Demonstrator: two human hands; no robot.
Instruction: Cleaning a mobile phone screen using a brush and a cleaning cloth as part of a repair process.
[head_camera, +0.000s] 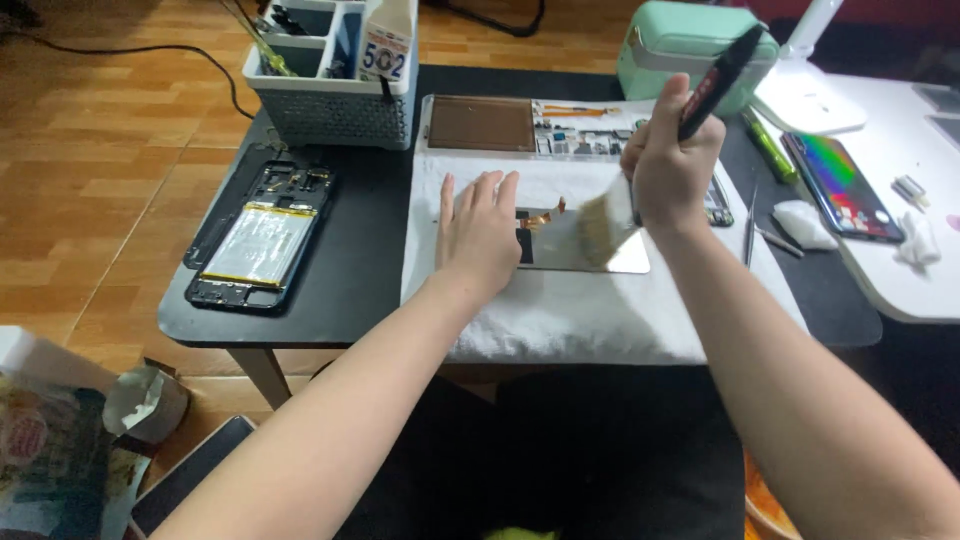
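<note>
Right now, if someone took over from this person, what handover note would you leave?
Left hand: flat on the screen panel, pinning it to the white towel.
Right hand: gripping a black-handled brush, bristles on the panel.
Opened phone with its battery exposed lies to the left on the black table; tweezers to the right.
Done: phone opened, panel laid out. Left: brushing is under way; panel not refitted.

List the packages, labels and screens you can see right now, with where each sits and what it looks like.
Labelled bottle: stands in the grey organiser basket at the back; white, with a blue and white label.
Lit phone screen: lies on the white table on the right; a dark slab showing rainbow colours.
Screen panel: on the white towel, under the left hand and the brush in the right hand; flat, silvery.
Printed package: on the floor, lower left; multicoloured.
</note>
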